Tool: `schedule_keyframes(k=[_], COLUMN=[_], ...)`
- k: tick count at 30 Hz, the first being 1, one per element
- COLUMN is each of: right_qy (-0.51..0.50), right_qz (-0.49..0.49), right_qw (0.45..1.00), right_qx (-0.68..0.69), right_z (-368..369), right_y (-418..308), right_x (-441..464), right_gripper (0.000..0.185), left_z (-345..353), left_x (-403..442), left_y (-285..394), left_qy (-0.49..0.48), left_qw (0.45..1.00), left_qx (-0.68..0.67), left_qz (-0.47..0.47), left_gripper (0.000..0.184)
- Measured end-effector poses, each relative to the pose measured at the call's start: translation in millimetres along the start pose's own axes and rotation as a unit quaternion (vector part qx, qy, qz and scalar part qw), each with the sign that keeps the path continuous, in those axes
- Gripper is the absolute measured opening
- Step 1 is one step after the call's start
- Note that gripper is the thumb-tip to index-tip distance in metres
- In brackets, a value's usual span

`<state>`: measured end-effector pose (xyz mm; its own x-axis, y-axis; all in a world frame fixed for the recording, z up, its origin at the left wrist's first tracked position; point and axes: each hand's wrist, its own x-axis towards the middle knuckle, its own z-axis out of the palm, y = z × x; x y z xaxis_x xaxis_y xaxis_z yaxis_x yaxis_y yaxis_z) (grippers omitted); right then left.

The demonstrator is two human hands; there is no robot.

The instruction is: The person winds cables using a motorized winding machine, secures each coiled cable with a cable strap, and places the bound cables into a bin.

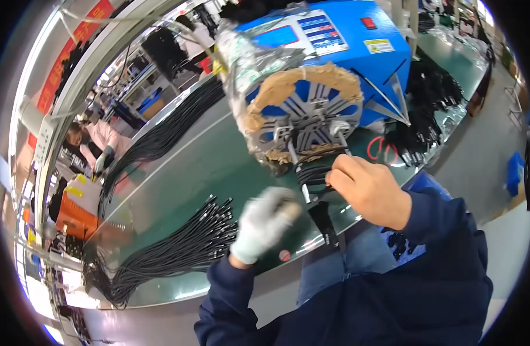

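Observation:
A coil of black cable (316, 175) is wound about the metal prongs at the front of a winding wheel (318, 118). At the coil's right end, the curled fingers of my bare right hand (370, 191) close on the cable beside the right prong. My left hand (265, 224), in a whitish glove, is left of the coil, apart from it and smeared by motion; whether its fingers grip anything does not show. A black tag (324, 224) hangs below the coil. Left of my gloved hand lies a bundle of black cables (178, 248) with connector ends.
Behind the wheel stands a blue machine (369, 63) with a control panel. More black cables (173, 124) run along the far side of the green table (178, 190). An orange bin (76, 216) is at the left, near a co-worker (100, 141). Black cables (421, 121) lie at right.

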<state>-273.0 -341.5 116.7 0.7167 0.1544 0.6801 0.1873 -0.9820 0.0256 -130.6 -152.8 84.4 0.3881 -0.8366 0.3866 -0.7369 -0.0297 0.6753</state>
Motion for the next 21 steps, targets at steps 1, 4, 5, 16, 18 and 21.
schedule_keyframes(k=[1, 4, 5, 16, 18, 21], right_qy=[-0.03, -0.103, -0.109, -0.272, -0.245, -0.184], right_qz=[-0.001, 0.022, 0.026, -0.003, 0.051, 0.033], right_qw=[0.999, 0.992, 0.991, 0.961, 0.968, 0.98], right_qx=[-0.018, -0.064, -0.078, 0.056, -0.001, -0.071], right_z=[-1.2, 3.0, 6.2, 18.0, 22.8, -2.0], right_y=[-0.1, -3.9, -5.4, 46.5, 34.3, -5.0], right_x=[2.0, 5.9, 7.8, 69.7, 61.3, 38.7], right_gripper=[0.014, 0.013, 0.013, 0.068, 0.044, 0.012], left_z=[14.8, 47.8, 54.6, 101.8, 94.7, 105.3], left_x=[-3.2, 28.6, 37.5, 67.7, 58.1, 37.4], left_y=[2.8, 6.6, 3.4, -37.9, -28.6, -56.7], left_qy=[-0.054, -0.165, -0.127, -0.034, -0.011, 0.073], left_qw=[0.986, 0.92, 0.91, 0.851, 0.884, 0.982], left_qx=[-0.125, -0.304, -0.385, -0.495, -0.448, 0.094], left_qz=[-0.1, -0.186, -0.088, -0.173, -0.131, 0.143], left_gripper=[0.03, 0.019, 0.014, 0.016, 0.014, 0.019])
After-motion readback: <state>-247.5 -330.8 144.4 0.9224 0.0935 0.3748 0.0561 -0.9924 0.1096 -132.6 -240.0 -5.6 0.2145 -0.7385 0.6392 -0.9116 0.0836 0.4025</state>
